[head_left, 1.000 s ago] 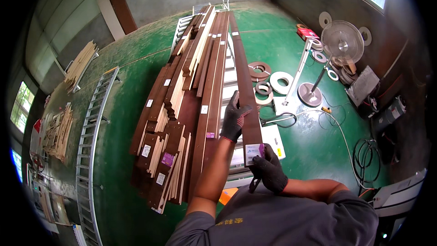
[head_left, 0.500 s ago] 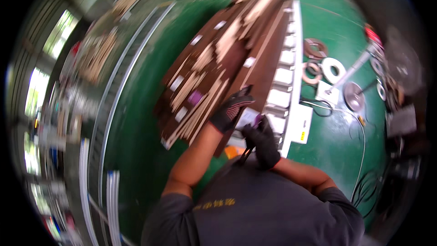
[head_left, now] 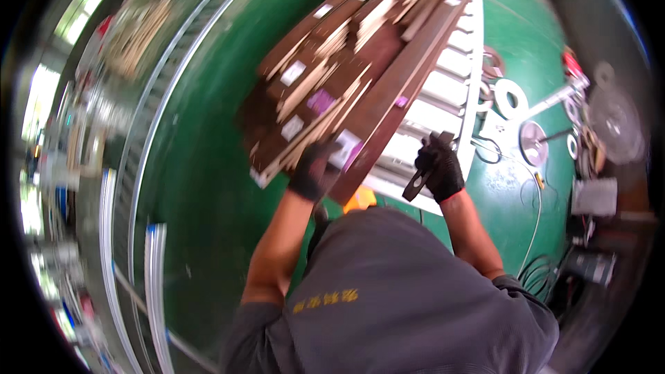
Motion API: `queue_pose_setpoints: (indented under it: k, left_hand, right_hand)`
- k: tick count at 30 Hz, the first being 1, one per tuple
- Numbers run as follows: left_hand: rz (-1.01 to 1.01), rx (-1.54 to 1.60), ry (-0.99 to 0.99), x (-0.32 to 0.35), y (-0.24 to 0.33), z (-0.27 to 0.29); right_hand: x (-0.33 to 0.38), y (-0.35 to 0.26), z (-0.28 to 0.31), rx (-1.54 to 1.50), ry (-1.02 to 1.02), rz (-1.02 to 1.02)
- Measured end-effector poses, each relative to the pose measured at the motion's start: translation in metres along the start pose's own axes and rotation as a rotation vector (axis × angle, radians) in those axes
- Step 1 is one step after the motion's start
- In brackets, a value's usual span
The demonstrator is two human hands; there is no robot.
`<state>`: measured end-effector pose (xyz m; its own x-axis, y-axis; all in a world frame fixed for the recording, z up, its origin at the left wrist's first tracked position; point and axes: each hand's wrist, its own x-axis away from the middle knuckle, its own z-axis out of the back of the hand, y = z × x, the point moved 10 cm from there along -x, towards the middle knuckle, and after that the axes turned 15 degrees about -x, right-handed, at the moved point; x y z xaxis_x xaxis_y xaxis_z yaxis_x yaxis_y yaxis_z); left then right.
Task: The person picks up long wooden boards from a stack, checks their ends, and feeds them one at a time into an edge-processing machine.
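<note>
Brown board [head_left: 377, 114], white-purple label [head_left: 346, 149] on its near end, lies right beside the left hand [head_left: 315, 168], half-curled (grip or just contact, can't tell). Right hand [head_left: 440, 166], apart from board, closes round dark tool [head_left: 415, 185] near white roller rack [head_left: 443, 88].

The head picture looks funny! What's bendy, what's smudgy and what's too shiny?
Head view: the fisheye lens curves the metal roller track and leaves black corners; head view: the left hand looks soft and smudgy; head view: the left-side window glows nearly white, and pale glare shines on the green floor.
</note>
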<state>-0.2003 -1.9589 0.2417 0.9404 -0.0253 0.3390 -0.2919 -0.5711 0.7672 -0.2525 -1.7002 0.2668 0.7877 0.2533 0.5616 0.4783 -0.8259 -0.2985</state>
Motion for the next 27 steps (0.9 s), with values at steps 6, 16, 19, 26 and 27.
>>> queue_pose_setpoints:
  k: [6,16,19,26,27]
  left_hand:
    - [0.056,-0.044,-0.097,0.042,0.019,0.056]
    - [-0.104,-0.096,0.041,0.071,0.064,0.070]
    - [-0.327,-0.352,0.227,0.070,0.149,0.076]
    - [-1.135,-1.279,0.370,0.151,0.346,-0.069]
    - [-1.307,-1.447,0.356,0.167,0.353,-0.103]
  right_hand:
    - [-0.020,0.073,0.069,-0.173,0.300,-0.024]
    - [0.080,0.141,-0.019,0.095,0.042,0.274]
    - [0.102,0.113,-0.040,0.266,-0.009,0.451]
    - [0.178,0.044,-0.107,0.589,-0.259,0.958]
    - [0.197,0.038,-0.128,0.675,-0.232,1.001]
